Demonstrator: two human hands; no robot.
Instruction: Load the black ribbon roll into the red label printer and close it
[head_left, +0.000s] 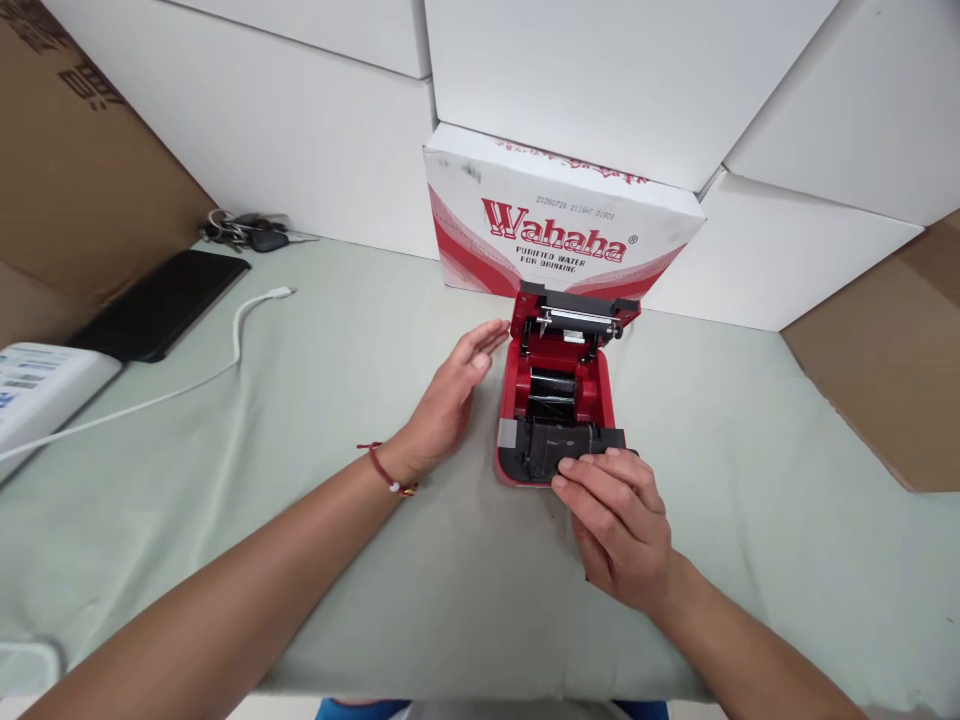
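Unit: red printer | lid already raised, roll bay exposed | left hand open-fingered beside its left wall | right hand fingers pinching its black front panel

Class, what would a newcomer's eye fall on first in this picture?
The small red printer, lid open, sits mid-table, with the right hand touching its black front edge and the left hand open at its left side. Behind it stands a red-and-white Wahaha water carton.

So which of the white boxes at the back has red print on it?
The Wahaha box standing right behind the red printer; the other white boxes around it are plain.
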